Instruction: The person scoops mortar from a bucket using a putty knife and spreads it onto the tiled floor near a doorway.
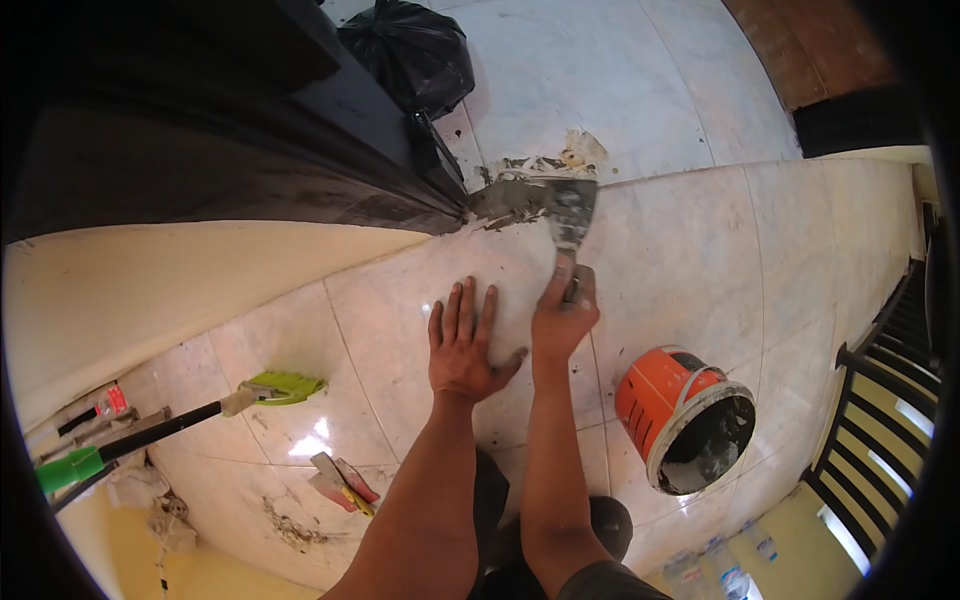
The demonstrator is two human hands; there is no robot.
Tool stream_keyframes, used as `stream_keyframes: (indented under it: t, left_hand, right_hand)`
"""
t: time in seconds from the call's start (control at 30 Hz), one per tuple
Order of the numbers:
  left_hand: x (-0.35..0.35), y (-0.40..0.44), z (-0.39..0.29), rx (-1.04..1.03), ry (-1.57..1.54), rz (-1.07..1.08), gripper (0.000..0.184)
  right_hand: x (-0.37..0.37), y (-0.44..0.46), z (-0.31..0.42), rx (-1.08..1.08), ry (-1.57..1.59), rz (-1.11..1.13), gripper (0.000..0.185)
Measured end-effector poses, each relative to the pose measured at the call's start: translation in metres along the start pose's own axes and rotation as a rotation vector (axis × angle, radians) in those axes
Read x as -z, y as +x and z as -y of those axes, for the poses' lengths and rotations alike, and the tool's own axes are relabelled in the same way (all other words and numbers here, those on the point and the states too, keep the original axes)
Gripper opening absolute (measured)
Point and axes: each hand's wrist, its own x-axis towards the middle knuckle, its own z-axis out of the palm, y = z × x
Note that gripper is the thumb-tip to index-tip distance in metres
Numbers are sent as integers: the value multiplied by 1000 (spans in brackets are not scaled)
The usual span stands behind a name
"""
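My right hand [567, 312] grips the handle of a putty knife [573, 208], whose wide, smeared blade lies at the right end of a grey mortar patch [508, 203]. That patch covers a floor joint beside the foot of a dark door frame [440, 180]. Flat on the tiled floor [670, 260], with fingers spread, rests my left hand [465, 345]; it holds nothing. Beige residue [583, 150] sticks to the tile just beyond the blade.
An orange bucket [650, 400] lies tipped at the right, its dirty mouth towards me. At left are a green broom [285, 388] and a red-handled tool [343, 484]. A black plastic bag [412, 60] stands beyond the dark door [250, 120]. Black railings [880, 390] edge the right.
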Motion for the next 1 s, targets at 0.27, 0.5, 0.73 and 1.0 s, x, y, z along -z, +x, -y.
stream_keyframes:
  t: [0.27, 0.5, 0.73, 1.0]
  left_hand:
    - [0, 2, 1, 28, 13, 48, 123]
    - [-1, 2, 2, 38, 25, 57, 124]
    - [2, 1, 0, 35, 8, 55, 117]
    - [0, 0, 0, 9, -4, 7, 116]
  right_hand:
    - [-29, -6, 1, 70, 23, 162, 20]
    - [-29, -15, -4, 30, -72, 6, 20]
    - [-17, -4, -6, -33, 12, -164, 30]
    - [-2, 3, -13, -122, 179, -105, 31]
